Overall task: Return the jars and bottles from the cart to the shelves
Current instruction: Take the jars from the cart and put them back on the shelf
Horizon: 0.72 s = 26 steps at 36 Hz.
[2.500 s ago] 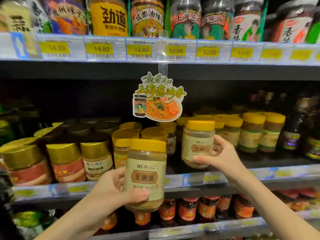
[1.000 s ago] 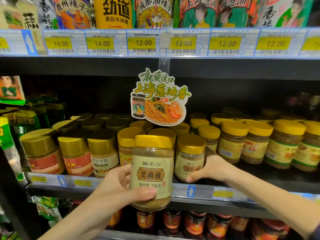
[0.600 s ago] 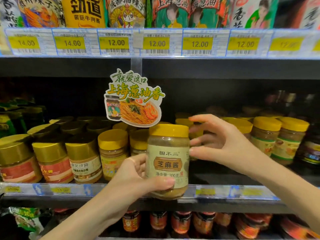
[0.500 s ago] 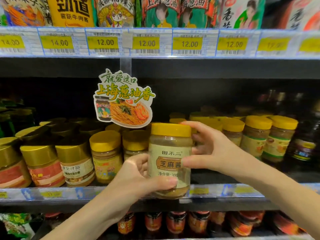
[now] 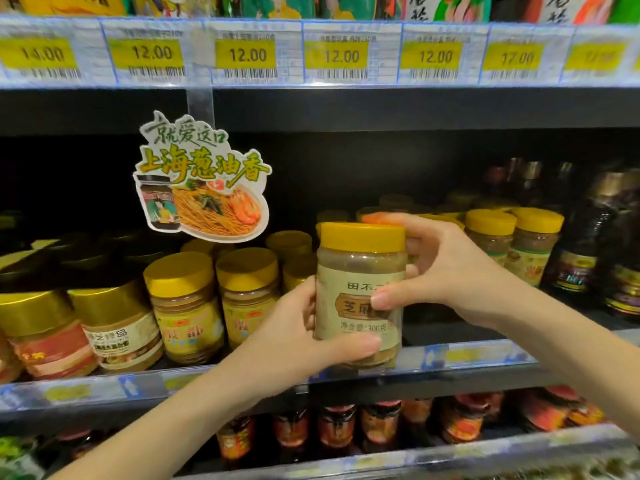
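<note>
A sesame paste jar (image 5: 360, 268) with a yellow lid and beige label is held upright in front of the middle shelf (image 5: 467, 358). My left hand (image 5: 294, 341) grips its lower part from the left, thumb across the bottom of the label. My right hand (image 5: 440, 271) grips it from the right, thumb on the label and fingers curled behind the lid. Behind the jar there is a dark gap on the shelf, with matching yellow-lidded jars (image 5: 491, 233) to its right.
Gold-lidded jars (image 5: 114, 323) and yellow-lidded jars (image 5: 249, 289) fill the shelf's left side. Dark bottles (image 5: 581, 251) stand at the right. A noodle promo sign (image 5: 201, 178) hangs from the upper shelf's price rail (image 5: 339, 53). Red-labelled jars (image 5: 336, 427) line the lower shelf.
My right hand left the jar it set on the shelf and came back to grip the jar in my left hand. That jar has moved right, toward the gap.
</note>
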Each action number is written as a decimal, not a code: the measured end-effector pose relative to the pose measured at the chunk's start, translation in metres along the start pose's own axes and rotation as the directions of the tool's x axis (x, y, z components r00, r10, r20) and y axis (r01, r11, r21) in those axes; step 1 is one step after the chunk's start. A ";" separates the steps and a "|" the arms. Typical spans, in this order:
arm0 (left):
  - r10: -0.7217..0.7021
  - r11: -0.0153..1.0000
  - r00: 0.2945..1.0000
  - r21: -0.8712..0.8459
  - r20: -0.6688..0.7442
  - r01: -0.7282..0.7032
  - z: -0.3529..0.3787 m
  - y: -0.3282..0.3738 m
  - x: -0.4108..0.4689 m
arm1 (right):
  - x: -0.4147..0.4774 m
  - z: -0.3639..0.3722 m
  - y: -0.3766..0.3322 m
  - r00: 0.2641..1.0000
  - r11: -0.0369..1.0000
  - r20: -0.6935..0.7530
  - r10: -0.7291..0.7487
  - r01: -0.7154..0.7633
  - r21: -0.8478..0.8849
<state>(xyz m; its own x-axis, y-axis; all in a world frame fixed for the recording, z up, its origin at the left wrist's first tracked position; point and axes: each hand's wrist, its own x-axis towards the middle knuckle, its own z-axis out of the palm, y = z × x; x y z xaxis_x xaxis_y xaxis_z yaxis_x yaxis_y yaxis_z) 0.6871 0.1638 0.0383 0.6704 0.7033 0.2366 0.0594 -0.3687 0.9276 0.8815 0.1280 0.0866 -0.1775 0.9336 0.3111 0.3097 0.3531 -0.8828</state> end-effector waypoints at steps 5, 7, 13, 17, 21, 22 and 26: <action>0.035 0.996 0.998 0.080 0.048 -0.039 -0.007 -0.006 0.000 | 0.001 -0.005 -0.001 0.997 0.997 -0.032 -0.065 0.064 -0.041; 0.049 0.982 0.998 0.183 0.045 -0.056 -0.013 -0.011 -0.005 | 0.002 -0.008 -0.002 0.994 0.994 -0.050 -0.097 0.095 -0.049; 0.066 0.800 0.997 0.596 0.032 -0.072 -0.034 -0.030 -0.032 | 0.007 -0.022 0.005 0.985 0.991 -0.114 -0.129 0.127 -0.029; 0.023 0.598 0.995 0.796 0.098 -0.092 -0.043 -0.038 -0.050 | 0.010 -0.027 0.016 0.980 0.991 -0.152 -0.129 0.124 -0.048; -0.063 0.454 0.991 0.888 0.119 -0.078 -0.047 -0.043 -0.058 | 0.014 -0.030 0.032 0.979 0.995 -0.178 -0.101 0.101 -0.007; -0.092 0.445 0.988 0.893 0.121 -0.068 -0.046 -0.045 -0.059 | 0.015 -0.030 0.036 0.979 0.995 -0.181 -0.095 0.098 0.007; -0.137 0.413 0.984 0.910 0.116 -0.050 -0.046 -0.051 -0.063 | 0.018 -0.028 0.052 0.981 0.996 -0.178 -0.079 0.083 0.016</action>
<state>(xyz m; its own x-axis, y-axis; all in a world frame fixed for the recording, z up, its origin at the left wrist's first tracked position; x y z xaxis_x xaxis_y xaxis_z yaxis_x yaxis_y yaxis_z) 0.6081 0.1667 -0.0110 0.7370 0.6720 0.0725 0.6640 -0.7399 0.1082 0.9201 0.1645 0.0563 -0.0320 0.8985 0.4378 0.2785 0.4287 -0.8595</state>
